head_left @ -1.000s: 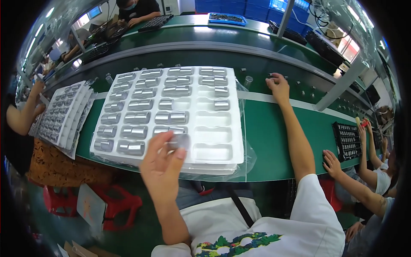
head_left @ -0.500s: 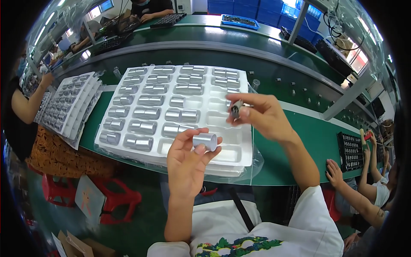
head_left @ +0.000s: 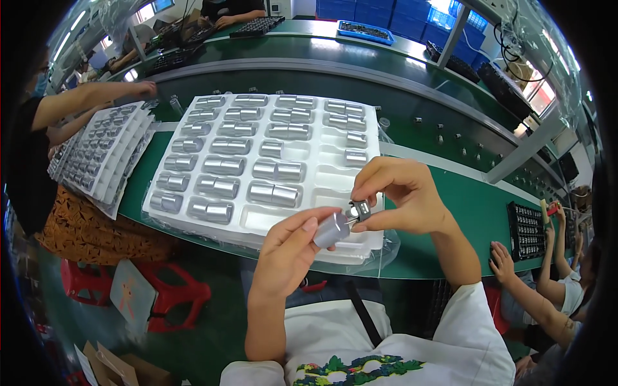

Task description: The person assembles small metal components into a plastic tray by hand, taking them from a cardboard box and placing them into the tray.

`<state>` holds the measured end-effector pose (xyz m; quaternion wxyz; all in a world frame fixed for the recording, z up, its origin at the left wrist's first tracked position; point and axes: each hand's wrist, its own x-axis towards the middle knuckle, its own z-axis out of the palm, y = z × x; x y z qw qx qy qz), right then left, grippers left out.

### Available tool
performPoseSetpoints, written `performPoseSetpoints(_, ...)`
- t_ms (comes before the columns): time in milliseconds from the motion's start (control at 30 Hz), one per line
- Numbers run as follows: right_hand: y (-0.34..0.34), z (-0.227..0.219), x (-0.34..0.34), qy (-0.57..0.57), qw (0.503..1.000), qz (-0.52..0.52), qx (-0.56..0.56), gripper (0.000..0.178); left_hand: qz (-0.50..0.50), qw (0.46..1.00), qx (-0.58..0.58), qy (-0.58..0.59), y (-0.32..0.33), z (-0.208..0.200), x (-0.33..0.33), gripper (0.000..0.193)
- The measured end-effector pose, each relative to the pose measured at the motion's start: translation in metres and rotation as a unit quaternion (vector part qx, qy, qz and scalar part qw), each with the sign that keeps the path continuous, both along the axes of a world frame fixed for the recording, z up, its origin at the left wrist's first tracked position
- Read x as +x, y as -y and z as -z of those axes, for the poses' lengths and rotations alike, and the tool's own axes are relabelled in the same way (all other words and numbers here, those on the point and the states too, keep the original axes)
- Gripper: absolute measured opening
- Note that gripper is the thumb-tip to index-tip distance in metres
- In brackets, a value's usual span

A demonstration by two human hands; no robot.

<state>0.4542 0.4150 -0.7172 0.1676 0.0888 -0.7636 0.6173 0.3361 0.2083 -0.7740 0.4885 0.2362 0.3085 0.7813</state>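
While L hand (head_left: 286,248) pinches a silver cylinder (head_left: 331,230) btwn thumb & fingers, R hand (head_left: 405,196) has fingertips narrowed on a small metal part (head_left: 360,210) at the cylinder's 2 o'clock. Part's thin end meets cylinder's R end; can't tell if it's inside. White tray (head_left: 264,217) lies at approx. 10–11 o'clock of it, w/ more cylinders (head_left: 225,166) on their sides in pockets. Loose small parts (head_left: 440,138) on green belt (head_left: 412,136), 1–2 o'clock. Black rack (head_left: 528,228) at 3 o'clock, co-worker's hand (head_left: 502,262) just beside. At 10 o'clock, another person's arm (head_left: 96,96) extends nr. a second tray stack (head_left: 123,154).
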Motion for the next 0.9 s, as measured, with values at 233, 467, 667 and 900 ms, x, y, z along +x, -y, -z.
performPoseSetpoints(233,0.005,-0.007,-0.003,-0.046,0.976,0.018,0.212,0.034,-0.03,0.993,-0.073,-0.083,-0.005,-0.001,0.004,0.035)
performPoseSetpoints(467,0.021,-0.001,-0.002,-0.139,0.935,0.07,0.319,0.039,-0.152,0.982,-0.061,-0.097,-0.009,0.005,0.012,0.037)
performPoseSetpoints(667,0.03,0.005,0.001,-0.213,0.886,0.134,0.389,0.032,-0.253,0.92,-0.095,-0.284,-0.011,-0.007,0.025,0.028)
performPoseSetpoints(900,0.034,0.014,-0.001,-0.236,0.864,0.144,0.421,0.026,-0.196,0.939,-0.103,-0.263,-0.007,-0.003,0.021,0.046)
